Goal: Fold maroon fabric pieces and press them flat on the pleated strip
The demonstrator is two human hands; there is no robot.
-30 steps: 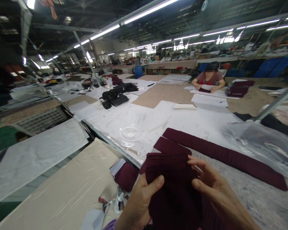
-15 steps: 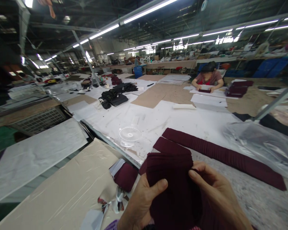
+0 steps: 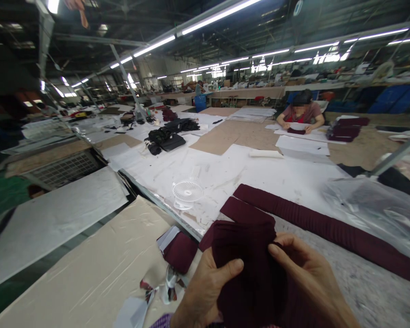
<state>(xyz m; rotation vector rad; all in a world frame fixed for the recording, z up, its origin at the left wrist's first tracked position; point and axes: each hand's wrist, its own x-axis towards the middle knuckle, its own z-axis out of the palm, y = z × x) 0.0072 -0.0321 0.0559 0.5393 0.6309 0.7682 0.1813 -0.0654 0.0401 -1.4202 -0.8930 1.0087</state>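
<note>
1. A worker's left hand point(image 3: 208, 282) grips a dark maroon cloth point(image 3: 248, 278) from its left side, the thumb pressed across the front and the fingers passing out of sight behind it.

2. The right hand point(image 3: 307, 269) pinches the cloth's right edge near the upper corner, thumb and fingertips drawn close together on the fabric.

3. The cloth is held up at the near edge of a white-covered worktable point(image 3: 212, 168), its top gathered in narrow ridges that suggest several layers. It appears to be in mid-handling: gathered and gripped by both hands, but not laid down. How many layers remain to be dealt with cannot be told.

4. Just beyond the hands, a shorter maroon piece point(image 3: 244, 212) lies flat beside a long maroon strip point(image 3: 314, 223), which stretches off to the right. Both are already spread out, and neither is in the hands. Whether they are finished cannot be told.

5. To the left of the hands, a folded maroon bundle point(image 3: 182, 253) with pale layers rests on a cream-covered surface point(image 3: 89, 259).

6. Across the table, a co-worker point(image 3: 302, 114) bends over a small maroon piece point(image 3: 296, 130), near a maroon stack point(image 3: 346, 130).
</note>
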